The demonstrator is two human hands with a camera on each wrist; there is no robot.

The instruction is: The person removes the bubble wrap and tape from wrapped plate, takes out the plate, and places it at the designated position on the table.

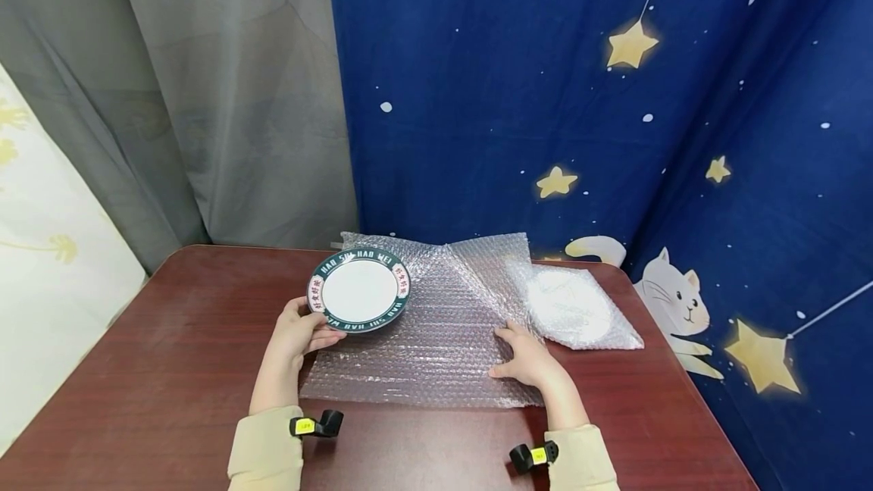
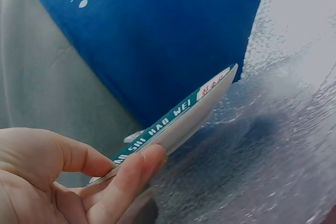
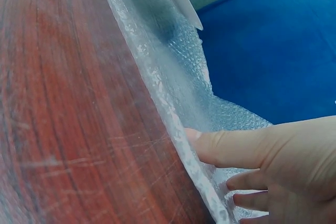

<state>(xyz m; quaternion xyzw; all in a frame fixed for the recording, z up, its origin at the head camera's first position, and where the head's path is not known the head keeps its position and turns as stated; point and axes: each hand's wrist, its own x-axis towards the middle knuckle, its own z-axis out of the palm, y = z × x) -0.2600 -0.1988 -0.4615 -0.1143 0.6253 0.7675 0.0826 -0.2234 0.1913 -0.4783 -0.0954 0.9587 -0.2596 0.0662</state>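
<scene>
A white plate (image 1: pixel 359 290) with a dark green lettered rim is tilted above the left part of a bubble wrap sheet (image 1: pixel 436 347). My left hand (image 1: pixel 300 336) pinches its near-left edge. The left wrist view shows the plate (image 2: pixel 173 121) almost edge-on, thumb on the rim and fingers beneath. Over at the sheet's right side, my right hand (image 1: pixel 525 354) rests on the wrap with thumb and fingers spread. Close up in the right wrist view, the thumb of that hand (image 3: pixel 273 166) lies by the edge of the bubble wrap (image 3: pixel 157 85).
A round white item wrapped in bubble wrap (image 1: pixel 573 305) lies at the right, against the sheet's edge. All of this is on a reddish-brown table (image 1: pixel 198 354). Behind the table hang a grey curtain (image 1: pixel 252 97) and a blue starry curtain (image 1: pixel 491 97).
</scene>
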